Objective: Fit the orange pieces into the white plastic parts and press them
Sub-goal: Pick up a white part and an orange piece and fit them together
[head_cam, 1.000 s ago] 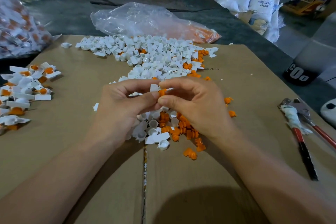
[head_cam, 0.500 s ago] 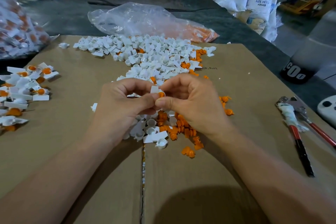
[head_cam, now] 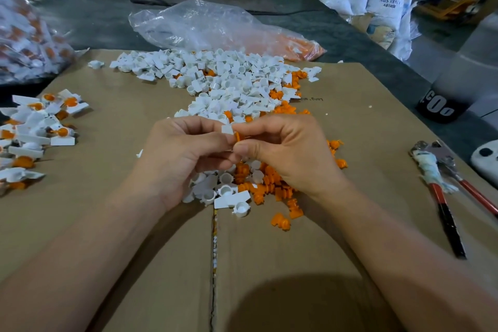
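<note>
My left hand (head_cam: pixel 177 153) pinches a small white plastic part (head_cam: pixel 227 129) between thumb and fingers above the cardboard. My right hand (head_cam: pixel 283 151) pinches an orange piece (head_cam: pixel 238 137) that sits against the white part's right side. Under my hands lies a loose heap of orange pieces (head_cam: pixel 269 186) mixed with white parts (head_cam: pixel 215 191). A larger pile of white parts (head_cam: pixel 221 81) spreads further back. Fitted white-and-orange parts (head_cam: pixel 35 129) lie in a group at the left edge.
A cardboard sheet (head_cam: pixel 350 170) covers the table. Red-handled pliers (head_cam: pixel 444 191) lie at the right. A clear plastic bag (head_cam: pixel 210 27) with orange pieces lies behind the pile, another full bag (head_cam: pixel 24 35) at far left. White sacks (head_cam: pixel 388 0) stand at back right.
Both hands stay together over the heap. The orange piece has turned slightly against the white part and shows more between my fingertips.
</note>
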